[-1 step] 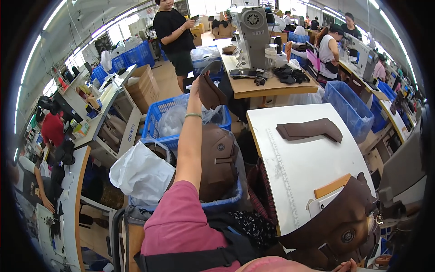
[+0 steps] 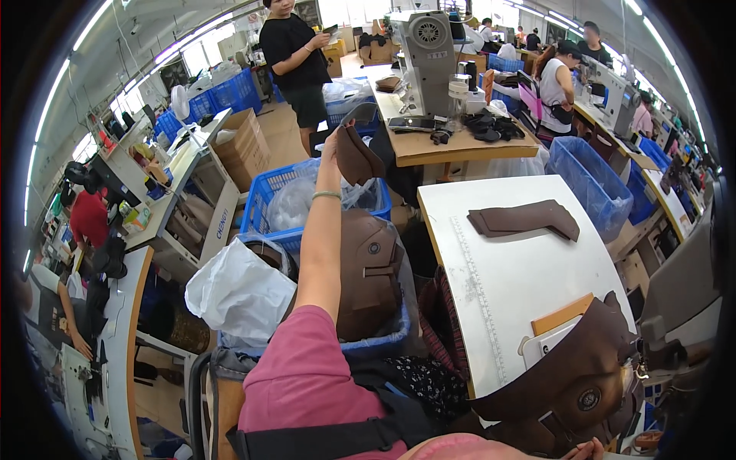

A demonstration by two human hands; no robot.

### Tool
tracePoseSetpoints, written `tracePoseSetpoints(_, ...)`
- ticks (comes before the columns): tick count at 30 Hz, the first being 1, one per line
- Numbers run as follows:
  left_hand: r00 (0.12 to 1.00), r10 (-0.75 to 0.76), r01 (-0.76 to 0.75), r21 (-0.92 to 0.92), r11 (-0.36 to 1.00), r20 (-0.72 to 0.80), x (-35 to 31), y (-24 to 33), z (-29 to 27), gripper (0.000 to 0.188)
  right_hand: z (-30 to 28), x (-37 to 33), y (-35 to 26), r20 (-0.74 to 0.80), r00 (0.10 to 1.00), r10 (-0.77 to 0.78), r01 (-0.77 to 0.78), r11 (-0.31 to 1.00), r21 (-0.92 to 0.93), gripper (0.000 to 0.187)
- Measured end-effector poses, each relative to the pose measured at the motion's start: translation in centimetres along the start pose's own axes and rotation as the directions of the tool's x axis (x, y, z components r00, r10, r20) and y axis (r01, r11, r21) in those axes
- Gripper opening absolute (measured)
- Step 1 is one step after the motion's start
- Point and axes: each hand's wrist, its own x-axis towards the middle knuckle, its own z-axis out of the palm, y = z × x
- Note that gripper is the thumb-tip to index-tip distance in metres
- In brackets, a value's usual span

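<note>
Brown leather-like panels (image 2: 357,159), probably light, pliable, best edge-held; your left fingers (image 2: 332,142) grip them, right fingers (image 2: 596,446), state unclear.

cardboard box (image 2: 247,151), left of standing person in black (image 2: 295,50) | white fan (image 2: 179,103) | clear jar (image 2: 458,104) near dark phone (image 2: 412,124)

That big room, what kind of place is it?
Probably a sewing workshop: there's a tall grey machine, flat brown pieces on a white table, and blue crates.
</note>
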Motion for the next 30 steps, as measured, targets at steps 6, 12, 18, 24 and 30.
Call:
tracePoseSetpoints(6,0.997,0.015,-0.023,0.095,0.995,0.079,-1.1,-0.2,0.9,0.041,0.5,-0.2,0.4,-0.068,0.996,0.050,-0.047,0.998,0.042,0.012)
tracePoseSetpoints(12,0.996,0.018,-0.005,0.150,0.989,-0.086,-1.2,-0.3,1.4,0.018,0.1,-0.3,0.5,-0.081,0.996,0.048,-0.048,0.999,0.001,0.011)
tracePoseSetpoints(18,0.991,0.044,0.014,0.437,0.900,-0.124,-3.2,2.1,1.1,0.024,-0.2,0.0,0.6,-0.062,0.996,0.070,-0.073,0.997,-0.034,0.011)
tracePoseSetpoints(24,0.892,0.131,0.342,0.837,0.428,-0.432,-10.0,6.5,2.8,0.032,-0.2,-0.2,0.8,-0.001,0.999,-0.050,0.050,0.998,0.031,0.013)
tracePoseSetpoints(30,0.827,0.196,0.525,0.848,0.069,-0.527,-18.6,11.7,0.2,0.078,0.1,0.0,-0.1,-0.058,0.998,-0.032,0.032,0.999,0.002,0.013)
